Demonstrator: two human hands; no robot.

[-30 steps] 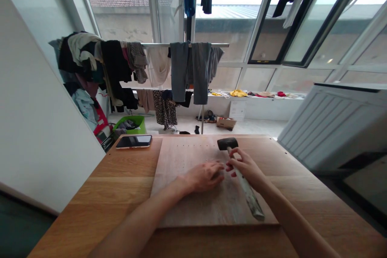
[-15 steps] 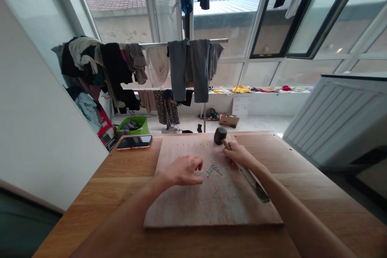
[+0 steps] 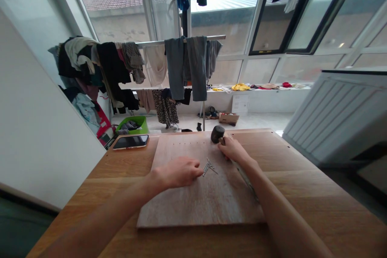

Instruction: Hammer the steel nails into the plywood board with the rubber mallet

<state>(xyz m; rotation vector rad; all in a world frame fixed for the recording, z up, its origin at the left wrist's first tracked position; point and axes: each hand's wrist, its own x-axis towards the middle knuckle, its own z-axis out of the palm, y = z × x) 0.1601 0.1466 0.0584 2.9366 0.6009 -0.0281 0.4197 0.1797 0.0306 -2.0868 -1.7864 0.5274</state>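
A wooden board (image 3: 193,209) lies flat before me, with a row of small dark marks along its far part. On its middle rests a small pile of silvery nails (image 3: 208,167). My left hand (image 3: 183,171) is beside the pile, fingers curled and pressed together at its left edge; whether a nail is between the fingertips is hidden. My right hand (image 3: 233,148) is wrapped round the handle of a mallet close to its black head (image 3: 217,134), over the board's far right. The handle runs back toward me, partly behind my forearm.
Under the board is a wooden table (image 3: 302,193). A phone (image 3: 130,142) lies at its far left. Beyond stand a drying rack with hanging clothes (image 3: 173,68), a green basket (image 3: 137,123) and a cardboard box (image 3: 229,118). A white ribbed panel (image 3: 332,113) is at right.
The fingers of my left hand have closed beside the nails, thumb and forefinger no longer apart. My right hand and the mallet have shifted slightly left in view, as has the whole scene.
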